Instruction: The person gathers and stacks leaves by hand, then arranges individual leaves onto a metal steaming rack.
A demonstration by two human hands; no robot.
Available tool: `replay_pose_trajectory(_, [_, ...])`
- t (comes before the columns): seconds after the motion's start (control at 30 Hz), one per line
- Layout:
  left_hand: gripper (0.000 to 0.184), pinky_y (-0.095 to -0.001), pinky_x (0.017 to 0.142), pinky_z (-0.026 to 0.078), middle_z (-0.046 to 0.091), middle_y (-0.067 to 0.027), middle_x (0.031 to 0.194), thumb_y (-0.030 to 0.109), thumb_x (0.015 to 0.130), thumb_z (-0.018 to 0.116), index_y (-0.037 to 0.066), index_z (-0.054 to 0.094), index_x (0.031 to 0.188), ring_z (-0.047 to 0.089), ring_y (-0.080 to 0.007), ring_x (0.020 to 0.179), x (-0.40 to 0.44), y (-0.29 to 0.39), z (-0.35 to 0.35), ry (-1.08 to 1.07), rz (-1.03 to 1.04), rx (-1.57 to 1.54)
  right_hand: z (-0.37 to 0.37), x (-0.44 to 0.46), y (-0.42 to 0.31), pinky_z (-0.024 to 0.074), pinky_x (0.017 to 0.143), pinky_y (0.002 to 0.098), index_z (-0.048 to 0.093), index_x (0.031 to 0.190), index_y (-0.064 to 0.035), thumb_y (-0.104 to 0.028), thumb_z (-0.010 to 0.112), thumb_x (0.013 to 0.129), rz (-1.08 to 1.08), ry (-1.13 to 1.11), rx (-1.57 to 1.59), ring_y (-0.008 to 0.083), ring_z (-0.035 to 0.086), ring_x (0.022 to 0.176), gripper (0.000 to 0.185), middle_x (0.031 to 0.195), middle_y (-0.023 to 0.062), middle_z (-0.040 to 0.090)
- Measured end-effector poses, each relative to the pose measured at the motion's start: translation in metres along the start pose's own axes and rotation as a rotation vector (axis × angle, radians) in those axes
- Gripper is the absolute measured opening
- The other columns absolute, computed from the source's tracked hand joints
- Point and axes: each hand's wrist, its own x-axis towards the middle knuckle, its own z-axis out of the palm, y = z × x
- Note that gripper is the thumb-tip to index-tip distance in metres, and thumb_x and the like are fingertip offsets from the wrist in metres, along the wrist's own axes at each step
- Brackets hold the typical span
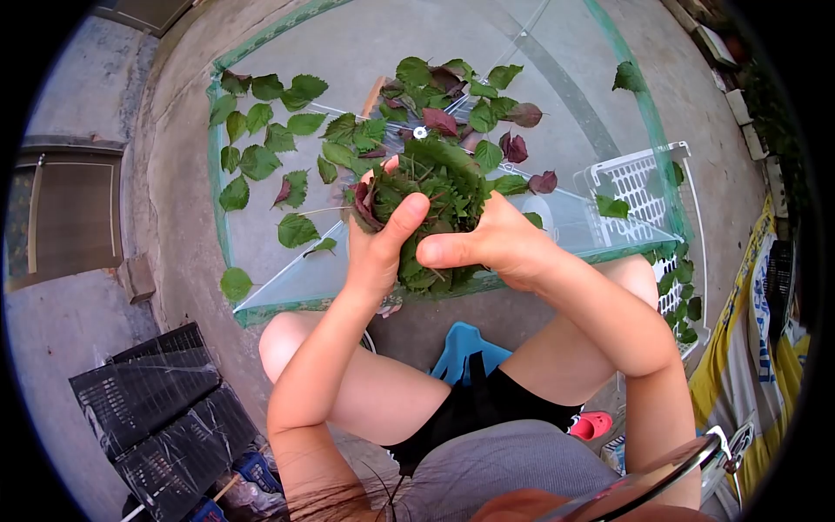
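Note:
My left hand (381, 245) and my right hand (500, 244) are closed together around a thick bundle of perilla leaves (444, 187). Both thumbs press on the near side of the bundle; most of the other fingers are hidden behind it. The leaves are mainly green, with a purple one at the left edge. Beneath the hands spreads a see-through mesh cover (574, 43) with green edging and thin ribs meeting at a white hub (420, 132). Loose green leaves (259, 163) lie on its left side, and purple-backed leaves (513, 147) lie among green ones beyond the bundle.
A white plastic basket (639, 187) with leaves stands at the right, partly behind the mesh. Black trays (165, 418) lie at the lower left. A blue stool (470, 348) shows between my legs. At the far right hangs a yellow and grey sheet (739, 348).

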Motion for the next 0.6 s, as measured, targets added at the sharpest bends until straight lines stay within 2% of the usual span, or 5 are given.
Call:
replay_pose_trajectory(0.17, [0.070, -0.0331, 0.096, 0.039, 0.053, -0.0099, 0.117, 0.046, 0.083, 0.064, -0.001, 0.041, 0.130, 0.050, -0.0176, 0.108, 0.004, -0.006, -0.004, 0.017, -0.028, -0.073, 0.001, 0.003, 0.016, 0.0467, 0.090, 0.0325, 0.053, 0.120, -0.0036, -0.008, 0.075, 0.073, 0.048, 0.143, 0.109, 0.0176, 0.058, 0.102, 0.052, 0.110, 0.0085, 0.060])
replay_pose_trajectory(0.27, [0.074, -0.0365, 0.101, 0.037, 0.048, -0.0126, 0.128, 0.056, 0.088, 0.048, 0.003, 0.035, 0.137, 0.048, -0.0221, 0.117, 0.000, 0.008, -0.007, 0.025, -0.087, -0.045, -0.004, 0.009, 0.022, 0.0506, 0.086, 0.0336, 0.055, 0.117, -0.0002, -0.001, 0.068, 0.075, 0.179, 0.171, 0.342, 0.0192, 0.061, 0.098, 0.044, 0.107, 0.0100, 0.062])
replay_pose_trajectory(0.43, [0.062, -0.0365, 0.103, 0.035, 0.047, -0.0150, 0.133, 0.045, 0.099, 0.027, 0.001, 0.027, 0.142, 0.047, -0.0236, 0.120, -0.003, 0.027, -0.004, 0.018, -0.123, -0.135, -0.003, 0.011, 0.027, 0.0525, 0.084, 0.0350, 0.055, 0.115, 0.0021, -0.002, 0.064, 0.077, 0.149, 0.146, 0.400, 0.0203, 0.063, 0.095, 0.040, 0.106, 0.0112, 0.062])
replay_pose_trajectory(0.57, [0.062, -0.0357, 0.104, 0.034, 0.048, -0.0142, 0.132, 0.043, 0.099, 0.028, 0.000, 0.026, 0.143, 0.047, -0.0234, 0.120, -0.006, 0.033, -0.012, -0.037, -0.106, -0.146, -0.003, 0.012, 0.028, 0.0522, 0.085, 0.0350, 0.054, 0.115, 0.0020, -0.003, 0.064, 0.077, 0.144, 0.171, 0.392, 0.0201, 0.062, 0.096, 0.040, 0.107, 0.0110, 0.062])
replay_pose_trajectory(0.6, [0.068, -0.0376, 0.099, 0.039, 0.047, -0.0184, 0.132, 0.050, 0.097, 0.031, 0.000, 0.024, 0.144, 0.050, -0.0278, 0.118, -0.007, 0.030, -0.017, -0.024, 0.010, 0.227, -0.003, 0.012, 0.028, 0.0519, 0.085, 0.0349, 0.054, 0.116, 0.0017, -0.004, 0.064, 0.077, 0.135, 0.169, 0.372, 0.0196, 0.062, 0.096, 0.041, 0.107, 0.0107, 0.062])
